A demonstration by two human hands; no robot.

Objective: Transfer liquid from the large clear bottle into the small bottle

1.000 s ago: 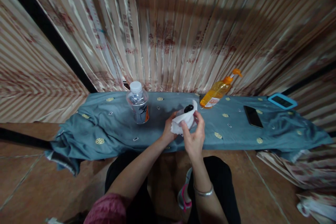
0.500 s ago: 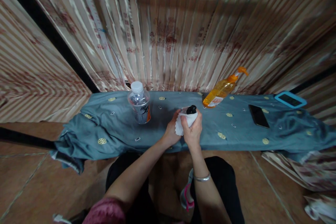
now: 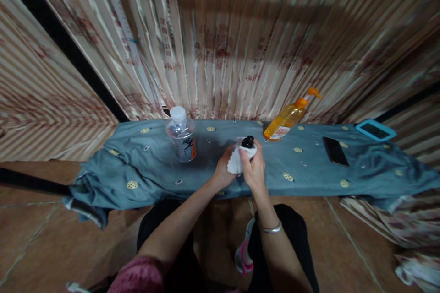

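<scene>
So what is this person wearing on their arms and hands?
Both forearms are bare and neither hand is gloved. The right hand has a thin silver bangle round its wrist. The left hand wears nothing; further up that arm, a pink-red knit sleeve shows at the bottom edge of the picture, covering only the upper arm.

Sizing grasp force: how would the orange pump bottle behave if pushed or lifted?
The orange pump bottle looks tall and narrow with a long pump head, so a high push would likely tip it. It seems mostly full of liquid, so probably heavy for its size. Its glossy plastic may be slippery. It stands on the loose blue cloth, which could bunch when it is shoved.
</scene>
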